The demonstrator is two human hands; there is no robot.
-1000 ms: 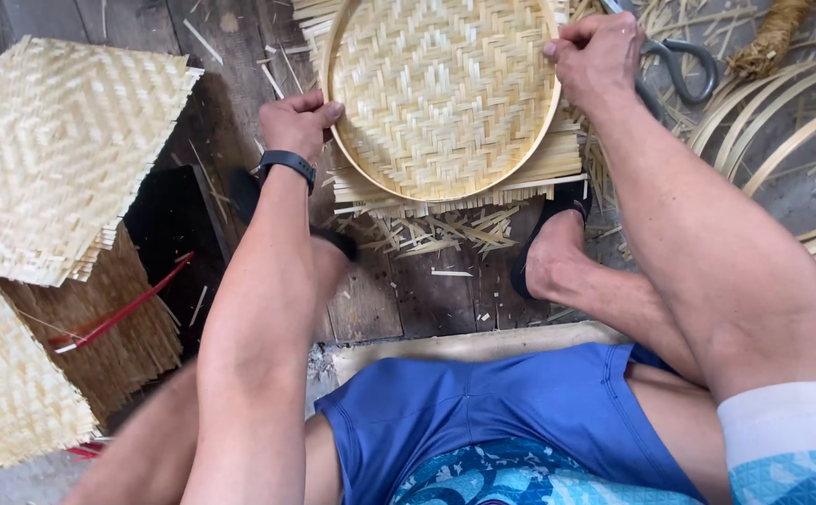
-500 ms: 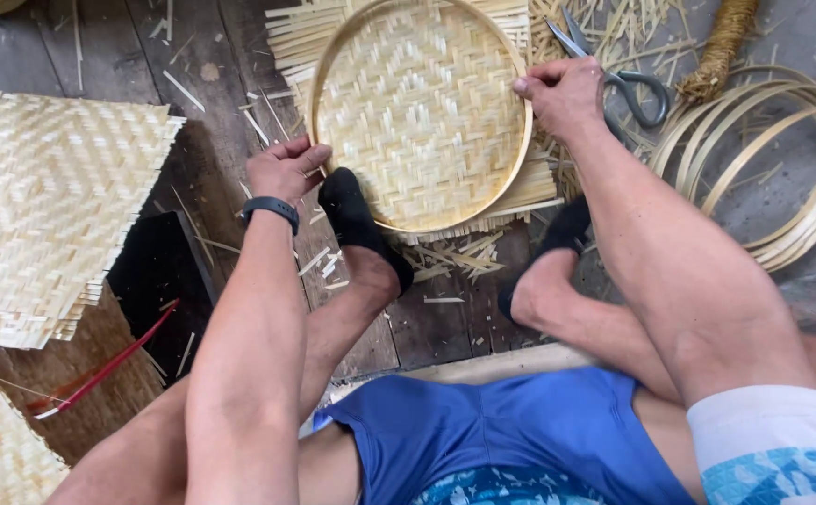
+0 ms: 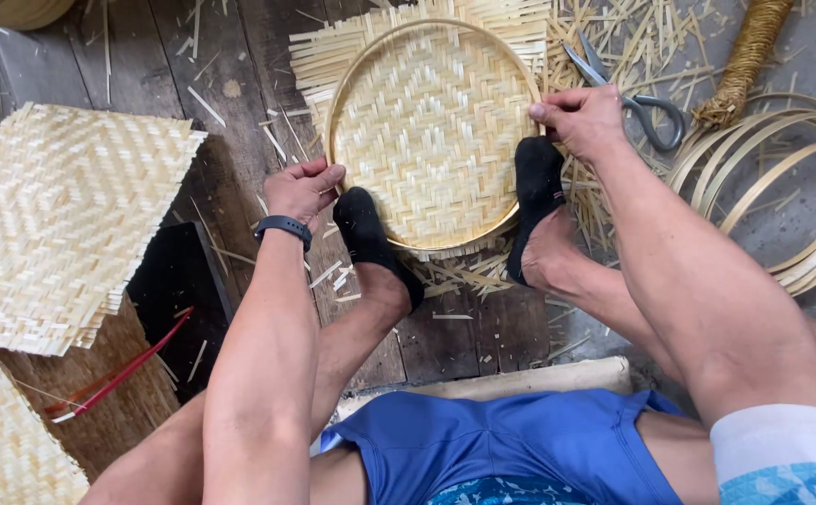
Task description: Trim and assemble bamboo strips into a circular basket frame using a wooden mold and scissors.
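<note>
A single head-worn camera looks steeply down from the seated person's own position, facing forward over lap and legs to the plank floor (image 3: 240, 65). The view is close, within arm's reach: both forearms enter from the bottom edge. No second view overlaps.

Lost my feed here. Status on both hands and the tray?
Left hand and right hand grip the hoop rim of the round woven tray. Both feet pin its near edge. Scissors lie beside the right hand.
</note>
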